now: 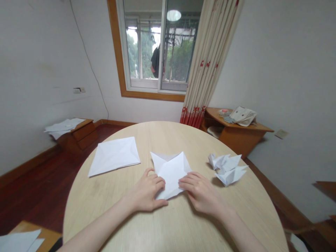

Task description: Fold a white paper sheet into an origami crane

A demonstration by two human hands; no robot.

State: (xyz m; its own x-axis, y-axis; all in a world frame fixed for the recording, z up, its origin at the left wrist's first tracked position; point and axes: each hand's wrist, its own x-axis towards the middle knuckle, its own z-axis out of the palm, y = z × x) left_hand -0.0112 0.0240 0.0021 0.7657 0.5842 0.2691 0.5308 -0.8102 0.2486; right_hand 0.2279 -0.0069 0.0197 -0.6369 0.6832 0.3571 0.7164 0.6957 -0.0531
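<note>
A partly folded sheet of white paper (172,175) lies on the round wooden table in front of me, its two far corners standing up in points. My left hand (149,189) grips its left side, with curled fingers on top and the thumb by the near edge. On the right edge, my right hand (198,189) holds the sheet with its fingers bent over it and the thumb tucked below. The hands partly cover the paper's side edges. Folded white paper figures (228,169) with pointed tips sit to the right of my right hand.
A stack of white paper (115,155) lies at the table's left. The round table (170,231) has a curved edge. Beyond it stand a low cabinet (78,134) with papers and a corner shelf (236,134) holding a cloth bag (244,116).
</note>
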